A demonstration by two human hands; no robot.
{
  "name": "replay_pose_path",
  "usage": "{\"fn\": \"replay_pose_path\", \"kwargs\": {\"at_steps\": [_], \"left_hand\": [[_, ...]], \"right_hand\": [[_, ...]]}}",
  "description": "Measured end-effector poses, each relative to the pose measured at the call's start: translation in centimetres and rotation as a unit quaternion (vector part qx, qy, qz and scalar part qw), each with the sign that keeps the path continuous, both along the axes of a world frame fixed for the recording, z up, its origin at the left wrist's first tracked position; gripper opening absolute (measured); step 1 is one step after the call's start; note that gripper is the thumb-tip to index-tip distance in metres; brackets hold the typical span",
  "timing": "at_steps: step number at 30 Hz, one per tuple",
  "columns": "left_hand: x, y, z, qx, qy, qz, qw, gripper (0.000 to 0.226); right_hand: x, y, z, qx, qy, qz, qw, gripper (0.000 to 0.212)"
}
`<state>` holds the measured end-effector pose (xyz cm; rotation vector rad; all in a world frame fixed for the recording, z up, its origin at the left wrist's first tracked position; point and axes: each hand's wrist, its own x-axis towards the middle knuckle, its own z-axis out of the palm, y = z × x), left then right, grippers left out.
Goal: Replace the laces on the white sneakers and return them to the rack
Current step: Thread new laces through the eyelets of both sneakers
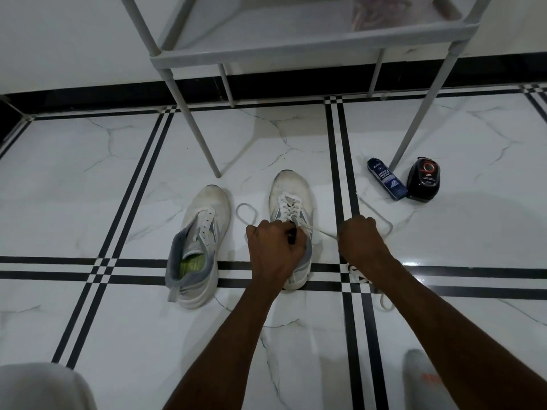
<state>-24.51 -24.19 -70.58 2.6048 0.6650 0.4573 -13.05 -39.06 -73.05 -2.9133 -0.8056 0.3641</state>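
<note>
Head view shows me two white sneakers on the tiled floor (pixel 88 173), toes pointing at the grey rack (pixel 266 45). Both sit just in front of the rack's front legs. One sneaker (pixel 201 232) has no lace at all; its eyelets are bare and I see a green insole inside. It lies to the left of the laced sneaker (pixel 291 202), which looks a bit dirty at the toe.

My left hand (pixel 273 250) is curled over the laced sneaker's tongue and pinches the white lace (pixel 321 230). My right hand (pixel 361 238) is clenched round the other end and holds it tight, off to the shoe's right. One more lace (pixel 359 276) lies loose under my right arm.

By the rack's front right leg I count one blue cleaner bottle (pixel 386 180) and one black polish tub (pixel 422 179), side by side.
</note>
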Motion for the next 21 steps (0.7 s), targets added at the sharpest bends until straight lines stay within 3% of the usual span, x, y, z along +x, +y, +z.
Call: {"fn": "replay_pose_path", "kwargs": {"at_steps": [4, 6, 10, 13, 16, 21], "left_hand": [[0.1, 0.2, -0.1, -0.025, -0.025, -0.019, 0.999, 0.033], [-0.2, 0.2, -0.2, -0.066, -0.070, -0.029, 0.995, 0.030], [-0.7, 1.5, -0.4, -0.152, -0.136, 0.057, 0.977, 0.011], [-1.3, 2.8, -1.3, -0.205, -0.099, 0.053, 0.972, 0.018], [-1.4, 2.9, -0.8, -0.325, -0.088, 0.059, 0.940, 0.020], [-0.8, 3.3, -0.7, -0.267, -0.057, 0.076, 0.959, 0.023]], "right_hand": [[-0.4, 1.2, 1.1, 0.227, 0.067, 0.030, 0.971, 0.035], [-0.9, 2.6, 2.1, 0.277, 0.094, 0.048, 0.955, 0.024], [-1.2, 3.6, 2.5, 0.319, 0.092, 0.029, 0.943, 0.009], [-1.0, 3.6, 2.8, 0.324, 0.127, -0.005, 0.937, 0.010], [-0.7, 3.4, 2.9, 0.324, 0.157, -0.026, 0.932, 0.014], [-0.7, 2.7, 2.7, 0.315, 0.164, -0.027, 0.935, 0.011]]}}
